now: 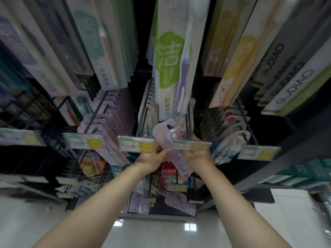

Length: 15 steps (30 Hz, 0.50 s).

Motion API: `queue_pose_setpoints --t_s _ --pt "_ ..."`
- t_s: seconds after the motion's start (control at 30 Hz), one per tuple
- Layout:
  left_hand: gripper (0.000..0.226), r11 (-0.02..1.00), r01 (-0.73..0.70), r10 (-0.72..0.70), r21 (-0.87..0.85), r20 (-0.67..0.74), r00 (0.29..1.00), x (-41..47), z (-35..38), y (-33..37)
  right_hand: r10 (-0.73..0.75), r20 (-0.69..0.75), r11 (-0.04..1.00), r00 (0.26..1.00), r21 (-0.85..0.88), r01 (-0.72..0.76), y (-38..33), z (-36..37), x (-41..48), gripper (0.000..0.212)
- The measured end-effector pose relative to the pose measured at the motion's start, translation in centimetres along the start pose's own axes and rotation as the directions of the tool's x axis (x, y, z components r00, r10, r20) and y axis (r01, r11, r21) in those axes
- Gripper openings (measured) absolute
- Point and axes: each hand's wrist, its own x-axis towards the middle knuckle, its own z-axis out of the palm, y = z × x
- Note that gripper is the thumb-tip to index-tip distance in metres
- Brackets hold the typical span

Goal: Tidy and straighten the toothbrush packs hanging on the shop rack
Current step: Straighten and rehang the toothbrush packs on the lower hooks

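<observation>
A lilac toothbrush pack (163,135) with a hang hole at its top is held up at the front of a black rack hook (188,119), just behind a price tag (190,145). My left hand (152,160) grips the pack from the left, thumb stretched across its lower part. My right hand (198,158) holds it from the right; the price tag hides most of its fingers. Above hangs a green-and-white toothbrush pack (170,68) with a purple brush.
Rows of hanging packs fill the hooks: lilac ones (109,119) to the left, blue-white ones (227,145) to the right, grey boxed packs (290,81) at far right. Price tags (136,144) stick out at hook ends. Pale floor tiles (161,230) lie below.
</observation>
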Motion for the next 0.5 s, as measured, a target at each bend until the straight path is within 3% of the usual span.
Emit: queue_pose_setpoints --t_s 0.07,0.13,0.3,0.37,0.5 --pt "0.017 0.990 0.073 -0.073 -0.124 0.001 0.997 -1.2 -0.3 0.4 0.075 0.071 0.990 0.995 -0.129 -0.065 0.7 0.7 0.1 0.029" --pt "0.004 0.980 0.107 -0.107 -0.167 0.012 0.994 -2.2 -0.9 0.3 0.117 0.122 0.970 0.986 -0.226 -0.088 0.2 1.3 -0.3 0.036" --pt "0.010 0.984 0.062 -0.062 -0.169 0.001 0.998 -4.6 -4.2 -1.7 -0.151 0.131 0.971 0.980 -0.169 0.172 -1.0 4.5 -0.4 0.018" --pt "0.015 0.976 0.078 -0.082 -0.205 -0.012 0.997 -5.8 -5.9 -2.4 -0.173 0.167 0.968 0.971 -0.154 0.199 -1.6 6.1 -0.3 0.021" --pt "0.021 0.992 0.042 -0.043 -0.121 -0.010 0.999 -7.8 -9.3 -3.4 -0.198 0.187 0.963 0.962 -0.148 0.227 -3.4 9.2 -0.4 0.027"
